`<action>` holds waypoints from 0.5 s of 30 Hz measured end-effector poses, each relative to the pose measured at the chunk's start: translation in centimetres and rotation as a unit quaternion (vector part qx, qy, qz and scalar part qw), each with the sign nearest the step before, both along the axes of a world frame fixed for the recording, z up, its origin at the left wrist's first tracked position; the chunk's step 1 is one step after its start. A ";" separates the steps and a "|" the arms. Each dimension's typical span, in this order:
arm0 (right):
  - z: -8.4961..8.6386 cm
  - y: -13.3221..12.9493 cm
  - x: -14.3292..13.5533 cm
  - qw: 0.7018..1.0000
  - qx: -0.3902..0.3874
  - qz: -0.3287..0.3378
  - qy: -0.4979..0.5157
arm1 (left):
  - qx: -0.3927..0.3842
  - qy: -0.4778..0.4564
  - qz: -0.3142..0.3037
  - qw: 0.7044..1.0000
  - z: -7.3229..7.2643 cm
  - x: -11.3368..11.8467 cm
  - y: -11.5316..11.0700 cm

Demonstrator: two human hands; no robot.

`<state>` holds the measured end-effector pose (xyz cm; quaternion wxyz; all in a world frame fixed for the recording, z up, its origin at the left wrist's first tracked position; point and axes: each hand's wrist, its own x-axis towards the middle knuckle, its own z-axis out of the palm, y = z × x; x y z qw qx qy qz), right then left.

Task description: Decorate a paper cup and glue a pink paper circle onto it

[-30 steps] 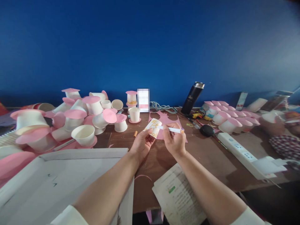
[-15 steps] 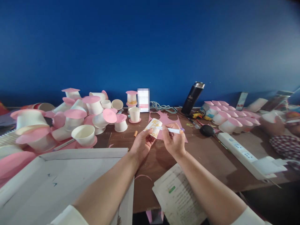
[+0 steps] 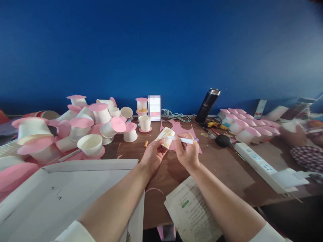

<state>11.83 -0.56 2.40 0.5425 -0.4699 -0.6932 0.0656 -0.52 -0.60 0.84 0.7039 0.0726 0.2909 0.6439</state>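
Observation:
My left hand [image 3: 153,153] grips a small white paper piece [image 3: 166,143] that carries yellow-orange drawn marks; it may be a cup, its full form is not clear. In my right hand [image 3: 188,151] is a white marker [image 3: 186,139], its tip end pointing left at the marked surface. An orange marker cap [image 3: 146,144] lies on the brown table [image 3: 161,178] left of my hands. Behind them lies pink cut-out paper [image 3: 178,127]. A white cup [image 3: 145,123] stands on a pink disc just beyond.
Many white cups with pink discs [image 3: 80,122] crowd the left, behind a white box lid [image 3: 88,164]. Printed sheets [image 3: 191,208] lie near the front edge. Rightward are a black bottle [image 3: 207,106], a black mouse [image 3: 223,140], a power strip [image 3: 264,166], more cups and another person's hand [image 3: 294,136].

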 end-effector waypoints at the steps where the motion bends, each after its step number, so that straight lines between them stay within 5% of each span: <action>1: 0.0 0.0 0.0 1.000 0.002 -0.003 0.001 | -0.001 0.000 0.000 1.000 0.0 0.0 0.0; 15: 0.1 0.2 0.0 1.000 0.017 -0.025 0.001 | 0.002 0.000 -0.003 1.000 -0.1 0.0 0.1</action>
